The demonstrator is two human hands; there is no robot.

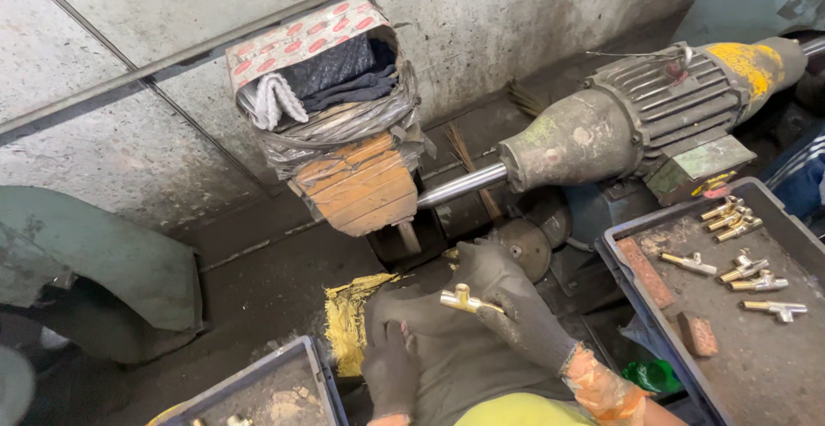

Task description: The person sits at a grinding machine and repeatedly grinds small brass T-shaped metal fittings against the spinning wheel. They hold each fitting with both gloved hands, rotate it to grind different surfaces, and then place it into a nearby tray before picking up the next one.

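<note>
The right hand (524, 323), in a dark grey work glove, pinches a small shiny brass T-shaped fitting (465, 300) just below the motor's steel shaft (460, 184). The gloved left hand (391, 370) rests loosely curled, empty, on grey cloth (447, 349).

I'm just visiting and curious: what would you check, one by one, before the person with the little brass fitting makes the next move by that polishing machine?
1. Grip on the brass fitting: ok, the right hand pinches it in gloved fingers.
2. Gloves on both hands: ok; the left hand is gloved too and rests low, holding nothing visible.
3. Hands apart from the motor shaft: ok, both sit below it.
4. Shaft turning or stopped: cannot tell.
5. Wheel under the taped cardboard cover: cannot tell, it is hidden.
6. Room in the tray on the right: ok, the other brass fittings leave bare space.
</note>
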